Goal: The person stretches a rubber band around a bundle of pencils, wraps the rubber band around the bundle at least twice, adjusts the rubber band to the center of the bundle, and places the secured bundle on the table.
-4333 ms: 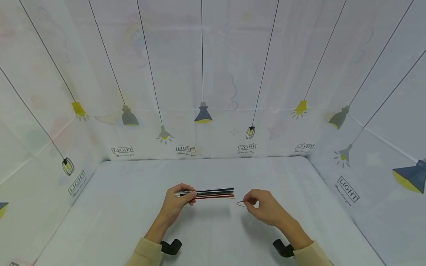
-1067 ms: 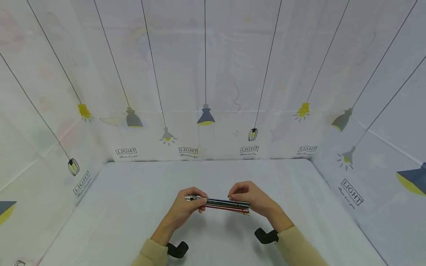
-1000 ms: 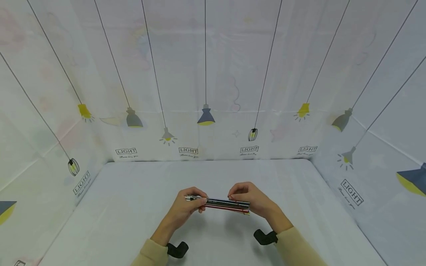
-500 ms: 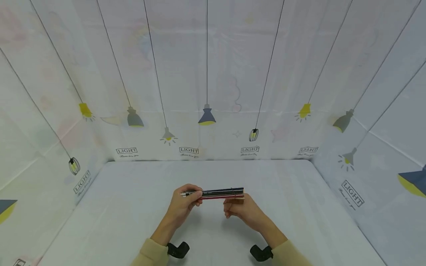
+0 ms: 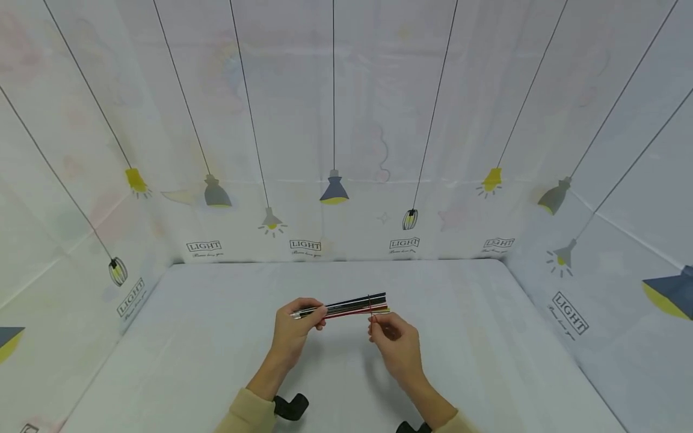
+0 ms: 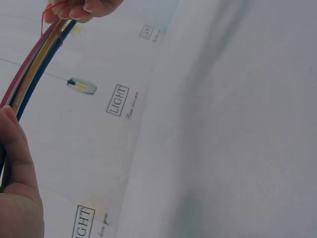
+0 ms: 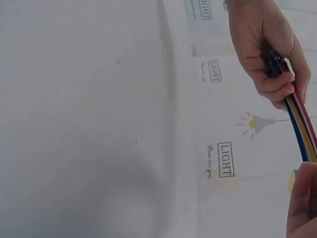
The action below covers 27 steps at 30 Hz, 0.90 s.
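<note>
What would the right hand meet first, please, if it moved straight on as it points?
Likely the bundled sticks, though depth is unclear; the right hand pinches the red band around them.

The head view looked forward and down from above the bundle of rods [image 5: 354, 304], rather far from it. The 2 wrist views looked from nearer the bundle, turned sideways; both showed it and, behind it, the printed backdrop [image 5: 379, 90].
</note>
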### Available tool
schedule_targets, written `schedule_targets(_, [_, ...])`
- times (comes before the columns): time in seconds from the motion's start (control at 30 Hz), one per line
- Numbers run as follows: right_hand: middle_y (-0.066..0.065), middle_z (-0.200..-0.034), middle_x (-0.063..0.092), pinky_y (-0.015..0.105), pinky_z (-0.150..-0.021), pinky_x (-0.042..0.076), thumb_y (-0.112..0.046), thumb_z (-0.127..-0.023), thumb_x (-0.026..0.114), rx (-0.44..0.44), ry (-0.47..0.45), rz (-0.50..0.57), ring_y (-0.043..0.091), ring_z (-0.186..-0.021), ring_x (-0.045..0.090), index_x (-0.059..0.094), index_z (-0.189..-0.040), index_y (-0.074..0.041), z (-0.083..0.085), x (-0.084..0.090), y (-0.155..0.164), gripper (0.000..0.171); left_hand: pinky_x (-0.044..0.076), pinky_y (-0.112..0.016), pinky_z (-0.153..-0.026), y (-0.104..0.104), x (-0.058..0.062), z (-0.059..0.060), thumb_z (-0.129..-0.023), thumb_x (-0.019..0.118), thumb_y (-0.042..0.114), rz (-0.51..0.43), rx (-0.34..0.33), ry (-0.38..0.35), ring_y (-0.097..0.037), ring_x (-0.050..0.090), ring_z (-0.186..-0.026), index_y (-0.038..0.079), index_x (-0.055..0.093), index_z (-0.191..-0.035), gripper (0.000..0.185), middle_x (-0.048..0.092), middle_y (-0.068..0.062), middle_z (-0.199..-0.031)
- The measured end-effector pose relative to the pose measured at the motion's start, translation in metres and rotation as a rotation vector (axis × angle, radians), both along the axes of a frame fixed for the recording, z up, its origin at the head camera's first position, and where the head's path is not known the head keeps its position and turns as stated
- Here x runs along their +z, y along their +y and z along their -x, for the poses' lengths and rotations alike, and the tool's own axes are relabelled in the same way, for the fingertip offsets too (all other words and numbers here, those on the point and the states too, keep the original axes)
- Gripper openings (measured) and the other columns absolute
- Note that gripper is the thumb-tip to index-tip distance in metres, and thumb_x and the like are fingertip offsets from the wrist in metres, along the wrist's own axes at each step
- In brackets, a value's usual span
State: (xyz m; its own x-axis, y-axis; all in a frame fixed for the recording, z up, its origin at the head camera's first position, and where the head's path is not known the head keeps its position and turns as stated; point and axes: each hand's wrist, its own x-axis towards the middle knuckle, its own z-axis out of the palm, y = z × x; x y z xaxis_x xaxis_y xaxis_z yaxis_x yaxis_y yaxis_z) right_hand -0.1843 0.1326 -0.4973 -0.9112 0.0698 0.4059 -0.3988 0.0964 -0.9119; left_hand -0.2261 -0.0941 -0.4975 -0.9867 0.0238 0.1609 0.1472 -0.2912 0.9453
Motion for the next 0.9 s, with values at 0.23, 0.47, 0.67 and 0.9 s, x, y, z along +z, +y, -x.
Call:
schedule_targets(0.23, [0.022, -0.090, 0.069, 0.032, -0.072, 0.061, 0.003, -0.095, 0.068, 0.008, -0.003, 0.213, 0.027, -0.077, 0.070, 0.071, -0.097, 0.006, -0.004, 0.005, -0.001, 0.005, 0.059, -0.030, -0.067, -0.003, -0.005, 0.001, -0.084, 0.083, 0.006, 0.059, -0.001, -0.014, -0.020, 0.068, -0.069, -0.008, 0.069, -0.103, 0.028, 0.067, -0.017, -0.094])
schedule_targets(0.47, [0.020, -0.099, 0.063, 0.033, -0.084, 0.058, 0.009, -0.091, 0.066, 0.142, 0.043, 0.323, 0.024, -0.091, 0.066, 0.066, -0.096, 0.017, -0.006, 0.016, 0.000, 0.010, 0.060, -0.032, -0.070, -0.004, -0.008, 0.002, -0.086, 0.083, 0.009, 0.094, 0.003, -0.017, -0.021, 0.068, -0.071, -0.005, 0.070, -0.103, 0.026, 0.066, -0.018, -0.096])
schedule_targets(0.67, [0.011, -0.099, 0.061, 0.026, -0.086, 0.053, 0.015, -0.089, 0.058, 0.145, 0.096, 0.284, 0.021, -0.097, 0.061, 0.061, -0.090, 0.017, -0.013, 0.022, -0.001, 0.003, 0.060, -0.032, -0.069, -0.003, -0.005, 0.003, -0.085, 0.084, 0.010, 0.089, 0.007, 0.007, -0.022, 0.068, -0.070, -0.004, 0.071, -0.102, 0.025, 0.067, -0.020, -0.092])
schedule_targets(0.9, [0.020, -0.098, 0.059, 0.024, -0.078, 0.053, 0.012, -0.092, 0.059, 0.118, 0.160, 0.242, 0.021, -0.094, 0.061, 0.061, -0.087, 0.017, -0.017, 0.025, 0.002, 0.007, 0.060, -0.032, -0.069, -0.003, -0.006, 0.003, -0.086, 0.083, 0.010, 0.097, 0.025, -0.001, -0.022, 0.068, -0.069, -0.004, 0.071, -0.101, 0.024, 0.068, -0.021, -0.090])
